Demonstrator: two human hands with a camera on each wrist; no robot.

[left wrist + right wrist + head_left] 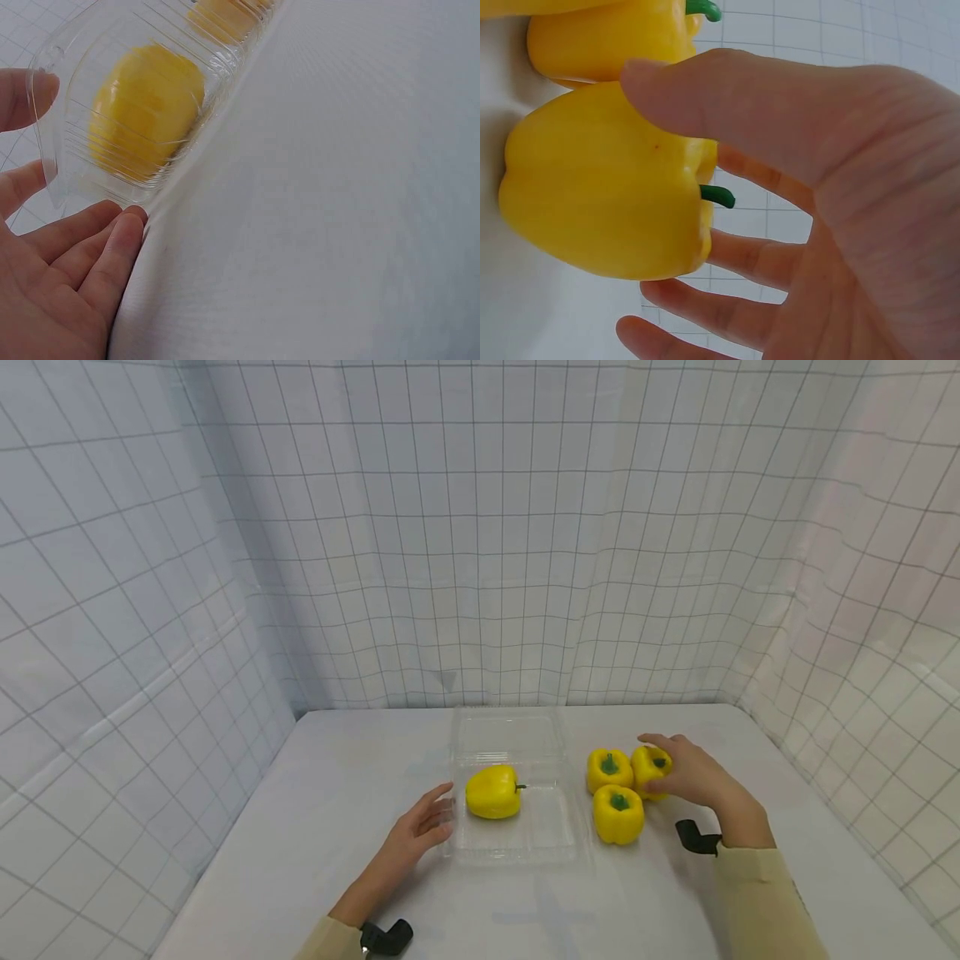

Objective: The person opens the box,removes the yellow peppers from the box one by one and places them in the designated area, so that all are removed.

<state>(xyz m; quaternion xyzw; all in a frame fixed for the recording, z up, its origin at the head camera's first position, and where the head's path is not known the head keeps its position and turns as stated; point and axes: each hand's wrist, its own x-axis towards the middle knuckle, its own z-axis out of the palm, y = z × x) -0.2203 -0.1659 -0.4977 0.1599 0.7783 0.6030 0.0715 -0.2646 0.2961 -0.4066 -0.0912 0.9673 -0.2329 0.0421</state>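
Observation:
A yellow bell pepper [492,792] lies on its side in a clear plastic clamshell container [543,843], its stem pointing right. My left hand [422,827] is at the container's left edge, fingers loosely bent beside the rim; contact is hard to judge. On the right, my right hand [693,774] spans an upright yellow bell pepper [607,184], with the thumb across its near side and spread fingers behind it. This pepper still rests on the table. Two more upright yellow bell peppers, one at the back [609,770] and one in front [618,815], stand close beside it.
The container's lid [506,727] is folded back toward the rear of the white table [330,793]. White grid-patterned curtains [480,543] enclose the table at the back and both sides. A black wrist mount [697,837] is on each wrist.

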